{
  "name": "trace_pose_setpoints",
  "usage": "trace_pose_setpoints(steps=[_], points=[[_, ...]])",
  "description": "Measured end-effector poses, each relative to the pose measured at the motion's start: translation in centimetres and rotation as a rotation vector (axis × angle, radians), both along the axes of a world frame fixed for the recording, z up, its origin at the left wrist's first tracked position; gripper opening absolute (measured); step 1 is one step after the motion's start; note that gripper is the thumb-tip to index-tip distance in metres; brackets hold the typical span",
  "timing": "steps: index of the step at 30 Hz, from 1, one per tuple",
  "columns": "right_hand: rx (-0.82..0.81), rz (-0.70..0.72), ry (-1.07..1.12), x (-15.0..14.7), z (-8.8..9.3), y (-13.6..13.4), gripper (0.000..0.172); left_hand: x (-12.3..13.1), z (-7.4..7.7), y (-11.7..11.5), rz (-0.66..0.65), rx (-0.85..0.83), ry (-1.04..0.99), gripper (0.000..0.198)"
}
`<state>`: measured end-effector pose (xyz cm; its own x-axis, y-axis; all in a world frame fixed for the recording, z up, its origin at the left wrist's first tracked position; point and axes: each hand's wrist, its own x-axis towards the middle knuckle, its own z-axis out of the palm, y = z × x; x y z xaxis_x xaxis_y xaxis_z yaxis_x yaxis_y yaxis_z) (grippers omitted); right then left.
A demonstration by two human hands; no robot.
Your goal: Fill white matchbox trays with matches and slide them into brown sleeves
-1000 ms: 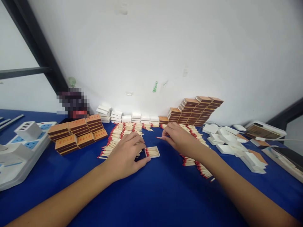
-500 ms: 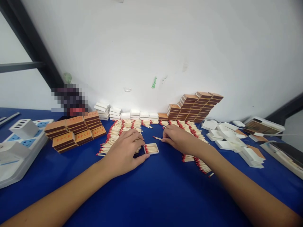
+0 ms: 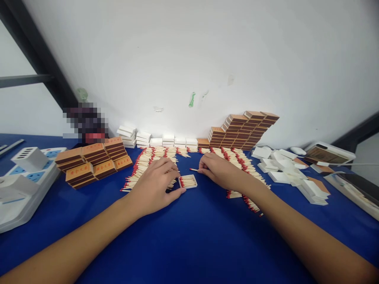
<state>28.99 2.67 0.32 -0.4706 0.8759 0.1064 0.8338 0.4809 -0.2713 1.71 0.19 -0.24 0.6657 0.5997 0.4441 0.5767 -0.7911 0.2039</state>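
A small white matchbox tray [image 3: 195, 185] lies on the blue table, partly filled with red-tipped matches. My left hand [image 3: 158, 185] grips the tray's left end, its thumb at the near corner and fingers at the far one. Just right of the tray, my right hand [image 3: 215, 169] pinches a single match [image 3: 194, 170] between thumb and fingertips, red head pointing left. Rows of loose matches [image 3: 142, 165] spread under and behind my left hand. More loose matches [image 3: 249, 202] lie behind and beneath my right forearm.
Closed matchboxes [image 3: 103, 169] are stacked at left, and a taller stack of matchboxes [image 3: 237, 132] stands against the wall. White trays [image 3: 167, 140] line the back; loose white trays [image 3: 280, 165] are heaped at right. A power strip [image 3: 44, 185] sits far left.
My right hand has moved slightly left with the match, bringing its head nearer the tray. My left hand keeps its place at the tray. The view has shifted slightly.
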Motion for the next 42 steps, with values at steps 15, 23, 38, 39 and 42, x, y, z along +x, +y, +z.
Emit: trace_pose_setpoints(steps=[15,23,38,39,42], points=[[0.030,0.127,0.089,-2.3,1.4,-2.8,0.010,0.0,0.0,0.0,-0.004,-0.019,0.025,0.028],[0.194,-0.017,0.173,-2.5,-0.5,1.0,0.011,-0.1,-0.3,-0.1,-0.029,-0.030,0.001,0.026],[0.229,-0.052,0.198,-4.0,-2.0,3.5,0.002,0.0,0.0,-0.2,-0.045,-0.001,0.001,0.025],[0.228,-0.065,0.202,-3.9,-2.0,3.5,0.001,0.0,0.0,-0.2,-0.043,-0.001,0.001,0.025],[0.203,-0.097,0.190,-3.4,-2.0,3.4,0.006,-0.1,0.0,-0.1,-0.041,-0.001,-0.002,0.024]])
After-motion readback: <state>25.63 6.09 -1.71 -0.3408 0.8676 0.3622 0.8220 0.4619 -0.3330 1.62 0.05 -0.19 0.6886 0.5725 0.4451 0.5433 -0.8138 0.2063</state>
